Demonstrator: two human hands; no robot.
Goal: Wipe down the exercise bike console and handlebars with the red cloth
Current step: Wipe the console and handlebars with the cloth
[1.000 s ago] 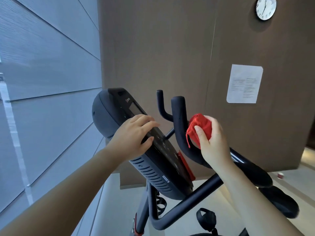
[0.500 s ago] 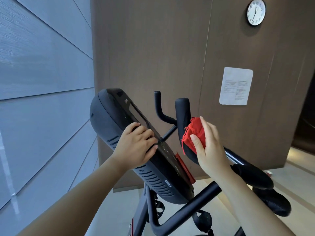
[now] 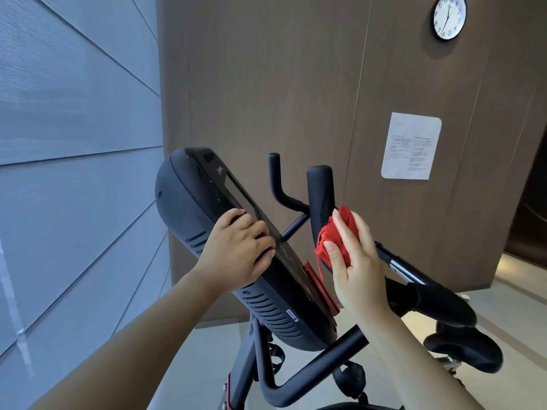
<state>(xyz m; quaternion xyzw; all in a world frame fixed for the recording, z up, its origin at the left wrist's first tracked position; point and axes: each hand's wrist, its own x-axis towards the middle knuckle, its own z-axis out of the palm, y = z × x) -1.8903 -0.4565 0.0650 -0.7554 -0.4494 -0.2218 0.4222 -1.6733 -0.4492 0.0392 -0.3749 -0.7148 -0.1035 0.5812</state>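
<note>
The black bike console (image 3: 189,202) tilts across the middle of the view, screen side facing right. My left hand (image 3: 239,250) grips its near edge, fingers curled over onto the dark screen. To the right stands the near black handlebar (image 3: 321,187), upright and curved. My right hand (image 3: 355,261) presses the bunched red cloth (image 3: 334,235) against the lower part of that bar, thumb and fingers around the cloth. A red thread hangs from the cloth. A second, thinner handlebar horn (image 3: 275,179) rises behind.
A brown panelled wall stands close behind the bike, with a paper notice (image 3: 410,145) and a round clock (image 3: 448,17). A grey ribbed wall runs along the left. The padded armrest (image 3: 438,303), seat (image 3: 467,350) and frame tube (image 3: 310,368) lie lower right.
My right hand has slid the red cloth down the handlebar, so more of the bar's top shows above it. My left hand stays on the console edge. The camera has shifted slightly.
</note>
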